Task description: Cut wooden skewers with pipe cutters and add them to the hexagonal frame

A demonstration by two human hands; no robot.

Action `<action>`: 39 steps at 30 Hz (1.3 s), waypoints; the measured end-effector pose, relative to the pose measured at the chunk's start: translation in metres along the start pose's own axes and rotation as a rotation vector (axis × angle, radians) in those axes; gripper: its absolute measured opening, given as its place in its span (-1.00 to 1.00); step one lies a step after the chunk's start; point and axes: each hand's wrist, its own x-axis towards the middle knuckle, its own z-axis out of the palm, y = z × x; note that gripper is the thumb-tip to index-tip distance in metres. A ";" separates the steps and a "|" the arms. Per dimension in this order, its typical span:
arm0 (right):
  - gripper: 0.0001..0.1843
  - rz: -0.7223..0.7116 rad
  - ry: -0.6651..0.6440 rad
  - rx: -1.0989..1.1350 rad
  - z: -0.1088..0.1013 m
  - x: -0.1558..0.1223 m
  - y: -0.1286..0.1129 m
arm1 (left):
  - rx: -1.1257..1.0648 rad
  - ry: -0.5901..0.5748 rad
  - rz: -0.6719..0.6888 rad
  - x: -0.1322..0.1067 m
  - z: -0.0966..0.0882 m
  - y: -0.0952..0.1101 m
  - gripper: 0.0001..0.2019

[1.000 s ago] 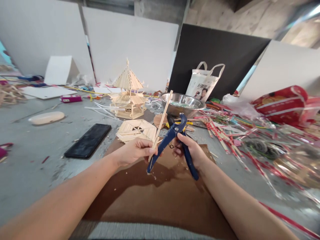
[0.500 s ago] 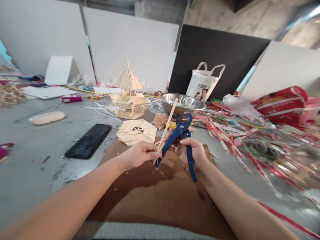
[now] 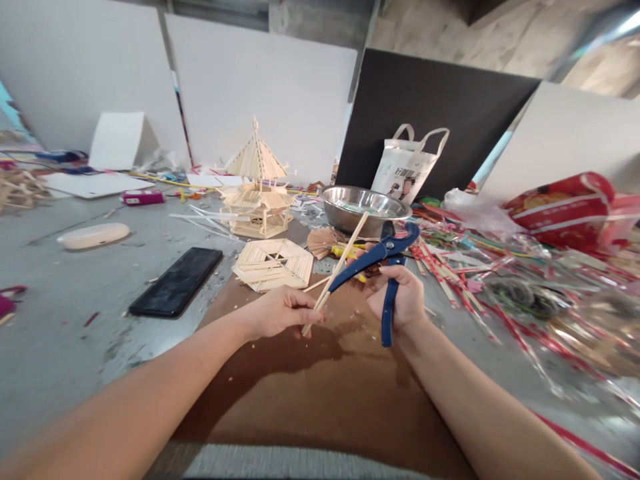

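Note:
Between the thumb and fingers of my left hand (image 3: 287,312) are thin wooden sticks (image 3: 349,250), slanting up to the right. My right hand (image 3: 403,300) is closed around a blue-handled cutter (image 3: 370,257), whose handles are spread apart. Its curved jaw points up and right, away from the sticks. One handle's end lies close to the sticks; whether they touch I cannot tell. Just beyond my hands, a flat hexagonal stick panel (image 3: 295,263) lies at the edge of the brown mat (image 3: 280,400). Behind it stands a pagoda model (image 3: 257,160) made of sticks.
A black phone (image 3: 175,283) and a white oval case (image 3: 93,235) lie at left. A metal bowl (image 3: 333,213) stands behind my hands, near a white bag (image 3: 403,167). Red-and-white wrapped sticks (image 3: 445,273) and plastic packaging clutter the right side. Yellow-handled pliers (image 3: 343,251) lie near the bowl.
My right hand has moved slightly right and up, and the cutter has turned so its jaw points further right. The sticks in my left hand tilt more to the right.

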 end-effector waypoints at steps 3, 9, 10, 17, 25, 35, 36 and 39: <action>-0.65 -0.072 0.009 0.051 -0.004 0.003 -0.005 | 0.022 -0.092 -0.019 -0.001 -0.001 -0.002 -0.77; -0.61 -0.064 0.066 0.032 -0.002 0.004 -0.005 | -0.110 0.010 -0.012 0.000 0.002 -0.002 -0.76; -0.61 -0.068 0.061 0.016 0.000 0.003 -0.003 | -0.142 0.003 -0.017 0.000 0.004 -0.001 -0.76; -0.62 -0.090 -0.054 -0.100 0.004 -0.004 0.007 | -0.316 0.221 0.035 0.005 0.012 -0.002 -0.77; -0.61 -0.089 -0.059 -0.130 0.004 -0.005 0.007 | -0.332 0.324 0.035 0.005 0.005 -0.001 -0.74; -0.73 -0.127 -0.037 -0.184 0.003 -0.004 0.009 | -0.226 0.313 0.005 0.004 0.005 0.001 -0.74; -0.75 -0.143 -0.025 -0.185 0.004 -0.004 0.007 | -0.220 0.278 0.017 0.002 0.006 0.002 -0.74; -0.84 -0.217 0.054 -0.185 0.002 0.001 0.002 | -0.185 0.013 0.015 -0.004 0.010 0.006 -0.75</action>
